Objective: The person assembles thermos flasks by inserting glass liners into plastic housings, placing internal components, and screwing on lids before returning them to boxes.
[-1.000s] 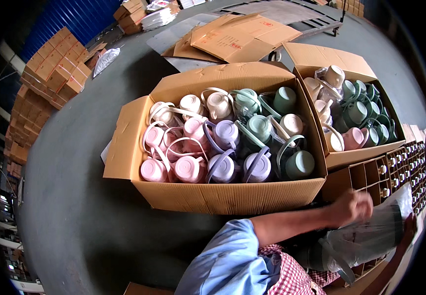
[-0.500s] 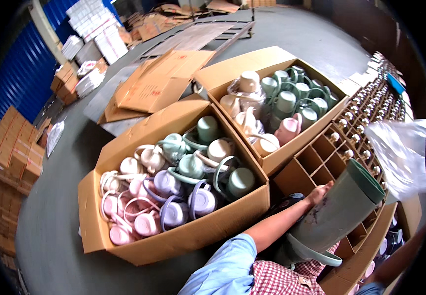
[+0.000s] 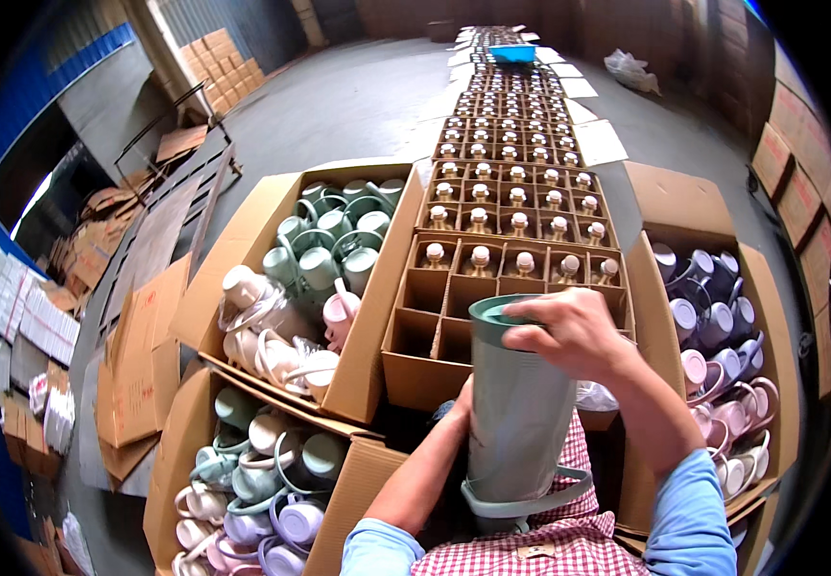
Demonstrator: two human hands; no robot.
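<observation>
A tall grey-green vacuum flask body (image 3: 521, 413) stands almost upright in front of my apron, its darker green ring (image 3: 502, 312) uppermost and a loop handle (image 3: 531, 492) around its lower end. My left hand (image 3: 462, 408) holds the body from the left, its fingers mostly hidden behind it. My right hand (image 3: 564, 326) lies over the top, fingers curled onto the green ring. A bit of clear plastic (image 3: 596, 396) shows behind the flask body, next to the divided carton (image 3: 415, 370).
Divided cartons of white-topped bottles (image 3: 478, 221) run away ahead, a blue tray (image 3: 513, 54) on them. Boxes of handled flask parts stand left (image 3: 363, 365), near left (image 3: 339, 518) and right (image 3: 771, 374). Flattened cardboard (image 3: 147, 355) lies farther left.
The view has swung right. My right hand has come from the far right onto the green ring. The flask body has gone from tilted to nearly upright. The large plastic sheet has left the right side.
</observation>
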